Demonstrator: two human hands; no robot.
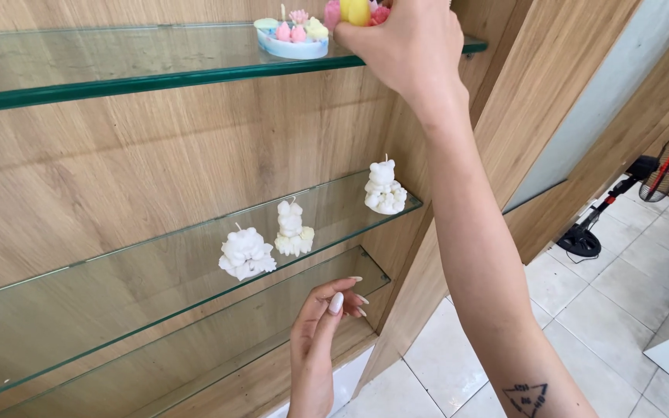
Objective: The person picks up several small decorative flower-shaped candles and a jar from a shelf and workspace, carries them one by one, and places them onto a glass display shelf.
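Right hand (404, 42) grasps a yellow candle (355, 11), fingers wrapped around it from behind, at the right end of the top glass shelf (118, 73). Just left of the candle on that shelf: a pale blue tray candle (294, 39) with small pink and yellow shapes on it. Left hand (320, 333) is empty, fingers loosely curled, well below that shelf. Three white bear candles (291, 228) stand on the glass shelf below. Black floor fan (663, 166) far right of the shelves.
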